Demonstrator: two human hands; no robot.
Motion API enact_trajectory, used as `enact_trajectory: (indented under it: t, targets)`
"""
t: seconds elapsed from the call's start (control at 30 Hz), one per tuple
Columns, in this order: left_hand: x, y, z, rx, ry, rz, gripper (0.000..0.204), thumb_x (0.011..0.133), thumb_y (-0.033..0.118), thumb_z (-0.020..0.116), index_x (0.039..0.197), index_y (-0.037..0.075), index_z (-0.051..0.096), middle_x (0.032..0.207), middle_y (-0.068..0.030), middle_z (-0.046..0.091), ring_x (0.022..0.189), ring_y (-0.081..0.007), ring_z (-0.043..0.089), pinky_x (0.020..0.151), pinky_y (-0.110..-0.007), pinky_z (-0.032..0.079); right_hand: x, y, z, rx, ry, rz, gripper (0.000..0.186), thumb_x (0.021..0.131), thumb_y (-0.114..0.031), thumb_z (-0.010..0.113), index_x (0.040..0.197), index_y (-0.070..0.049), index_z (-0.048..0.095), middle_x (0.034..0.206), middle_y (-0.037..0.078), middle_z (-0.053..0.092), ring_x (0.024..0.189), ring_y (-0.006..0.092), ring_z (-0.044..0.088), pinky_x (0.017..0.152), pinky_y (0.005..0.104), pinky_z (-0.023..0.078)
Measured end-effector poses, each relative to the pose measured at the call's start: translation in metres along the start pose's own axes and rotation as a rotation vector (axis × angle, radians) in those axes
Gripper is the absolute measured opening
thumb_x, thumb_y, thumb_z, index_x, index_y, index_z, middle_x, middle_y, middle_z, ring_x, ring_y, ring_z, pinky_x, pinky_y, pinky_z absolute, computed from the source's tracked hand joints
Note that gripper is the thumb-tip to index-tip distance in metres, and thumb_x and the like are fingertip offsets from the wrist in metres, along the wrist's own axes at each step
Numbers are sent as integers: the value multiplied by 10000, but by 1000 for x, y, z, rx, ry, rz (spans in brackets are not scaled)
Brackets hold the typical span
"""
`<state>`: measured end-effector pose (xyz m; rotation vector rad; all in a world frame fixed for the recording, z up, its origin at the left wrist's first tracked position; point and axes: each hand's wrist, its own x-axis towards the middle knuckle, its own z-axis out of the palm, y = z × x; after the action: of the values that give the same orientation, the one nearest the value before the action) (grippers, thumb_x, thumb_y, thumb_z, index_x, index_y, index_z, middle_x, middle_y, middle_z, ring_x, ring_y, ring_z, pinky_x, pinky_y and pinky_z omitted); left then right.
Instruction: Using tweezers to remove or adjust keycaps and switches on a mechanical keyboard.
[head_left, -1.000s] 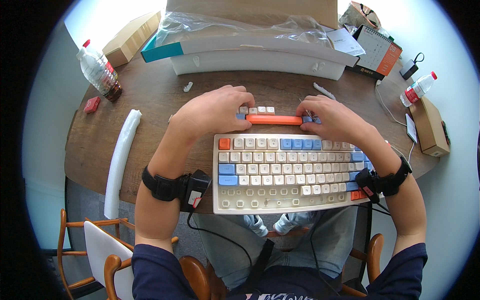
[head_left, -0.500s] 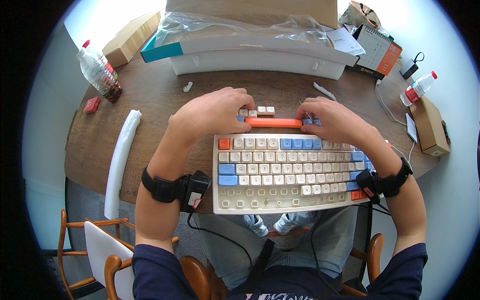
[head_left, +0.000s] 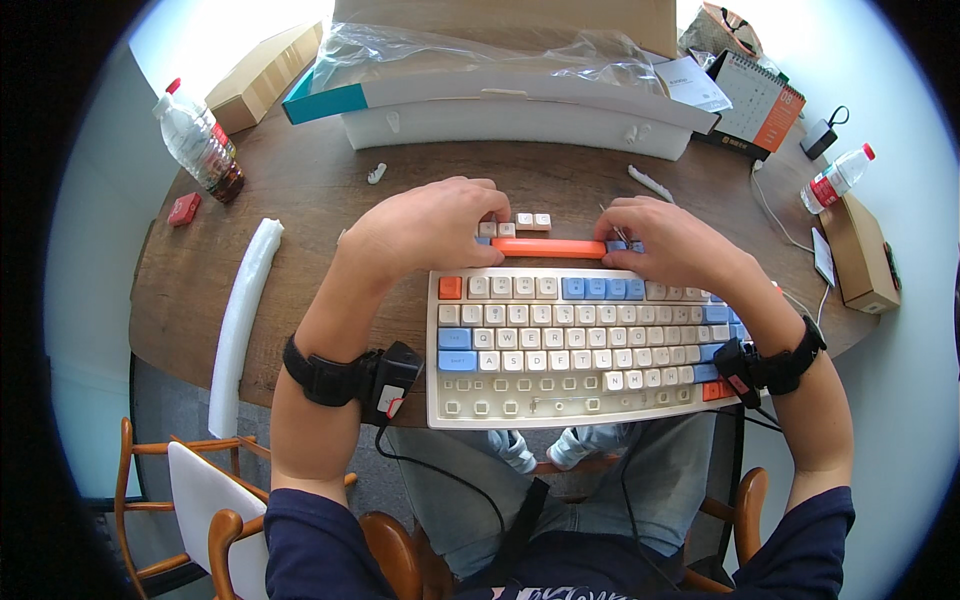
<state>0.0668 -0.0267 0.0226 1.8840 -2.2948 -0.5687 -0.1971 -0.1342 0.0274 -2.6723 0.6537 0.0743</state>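
The long orange keycap [head_left: 549, 248] lies on the surface [head_left: 300, 200] just beyond the keyboard [head_left: 575, 340], spanning the gap between the person's two hands. The left hand [head_left: 440, 225] and right hand [head_left: 665, 235] each have a narrow grip, thumb and fingers curled about opposite ends — though the fingers hide the contact, so one cannot tell whether either is clamped or merely resting. Uneven pressure from the two sides could skew the keycap or squirt it loose. Small pale keycaps [head_left: 534, 220] stand close behind it, and blue keycaps [head_left: 618, 246] sit by the right fingertips; a careless finger could scatter them. A thin dark wire-like piece [head_left: 626, 237] at the right fingers might snag one. The keyboard's near edge seems to overhang the surface — a forearm bump could tip it towards the lap.
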Motion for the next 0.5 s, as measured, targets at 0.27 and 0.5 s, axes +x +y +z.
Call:
enact_trajectory:
  t: [0.27,0.5]
  targets:
    - [0,4,-3,-44,10,2,503,862,314,746,1268,36,643,1231,-131,639,1152,-292,611,994,-380,506,4,-3,-18,4,25,51,299,895,-213,723,1126,-26,689,1133,151,687,1081,324,636,947,414,513]
    - [16,-8,18,-178,103,192,591,883,344,740,1362,31,592,1341,-151,584,1273,-312,536,1051,-392,475,19,-7,-18,-65,38,-23,272,907,-206,696,1106,-21,700,1128,167,693,1083,331,641,938,417,522]
